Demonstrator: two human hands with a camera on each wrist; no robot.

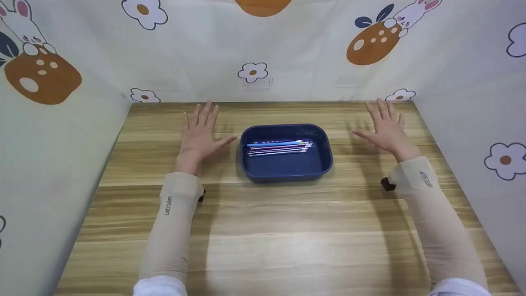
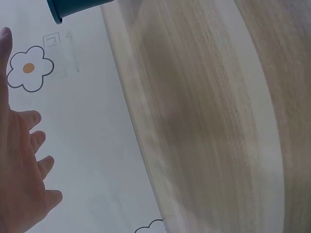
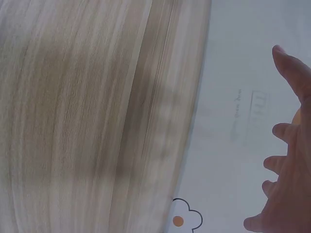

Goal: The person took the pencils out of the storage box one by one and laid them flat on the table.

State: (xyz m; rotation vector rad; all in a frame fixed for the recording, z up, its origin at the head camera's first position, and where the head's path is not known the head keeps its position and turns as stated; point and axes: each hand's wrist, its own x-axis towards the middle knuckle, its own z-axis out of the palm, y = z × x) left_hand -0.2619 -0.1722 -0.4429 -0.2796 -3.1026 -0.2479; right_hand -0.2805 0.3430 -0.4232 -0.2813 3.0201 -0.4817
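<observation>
A dark blue rectangular tray (image 1: 283,178) stands between the two hands in the head view. Inside it lies a bundle of several pencils (image 1: 279,149), side by side, one of them lighter blue. To the tray's left, my left hand (image 1: 199,137) is spread with straight fingers and holds nothing; its thumb points toward the tray's rim. On the other side my right hand (image 1: 385,132) is also spread and holds nothing, farther from the tray. The left wrist view shows the left hand (image 2: 22,170) and a corner of the tray (image 2: 73,6); the right wrist view shows the right hand (image 3: 289,179).
The wood-grain table (image 1: 296,230) carries the tray. A pale cloth wall (image 1: 197,57) with printed flowers and rabbits rises along its back edge and both sides. Each forearm wears a beige sleeve (image 1: 174,230), with a small black device (image 1: 388,184) at the wrist.
</observation>
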